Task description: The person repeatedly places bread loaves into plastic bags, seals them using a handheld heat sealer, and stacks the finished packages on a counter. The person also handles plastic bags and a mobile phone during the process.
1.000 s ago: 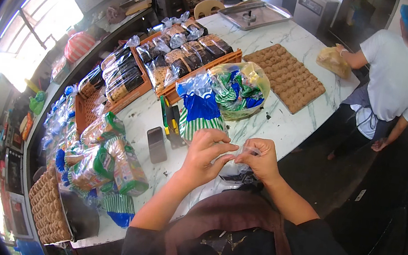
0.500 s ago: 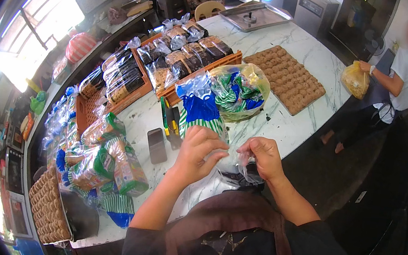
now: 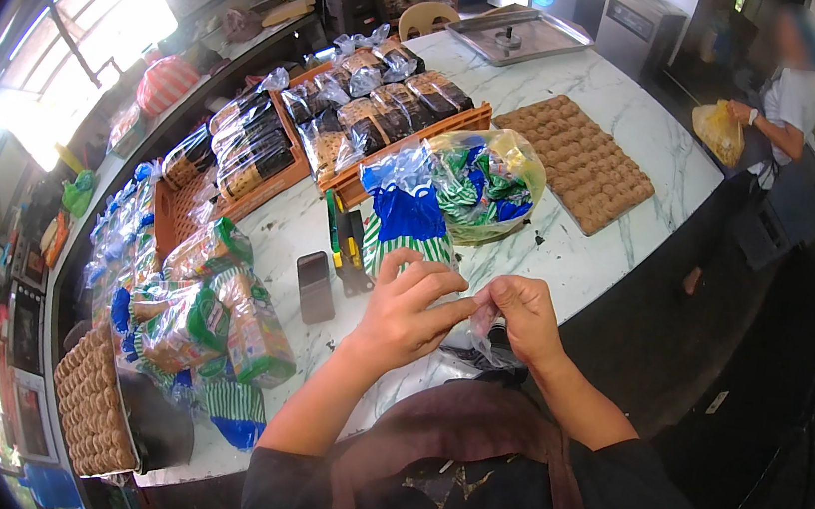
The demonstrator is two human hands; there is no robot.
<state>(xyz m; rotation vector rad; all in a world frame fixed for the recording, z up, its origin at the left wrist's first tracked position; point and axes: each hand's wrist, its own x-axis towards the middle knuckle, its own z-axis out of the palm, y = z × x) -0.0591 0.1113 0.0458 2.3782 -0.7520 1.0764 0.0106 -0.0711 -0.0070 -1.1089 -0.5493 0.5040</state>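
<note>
In the middle of the near table edge, my right hand pinches a clear plastic bag, whose crumpled film hangs below its fingers. My left hand reaches across with its fingers spread and curved, a fingertip meeting the right hand's fingers at the plastic. Its thumb is mostly hidden. Just beyond the left hand lies a stack of blue, green-and-white striped bags. Behind it, a clear yellowish bag holds crumpled striped bags. A dark phone and a yellow-and-black tool rest left of these.
Orange crates hold bagged dark loaves. Bagged loaves with green ends crowd the table's left. Trays of brown rolls and a metal tray lie farther back. A person stands at right with a yellow bag.
My left hand has moved right, closing the gap to my right hand, and its fingers have spread. The person at right has moved farther back with the yellow bag.
</note>
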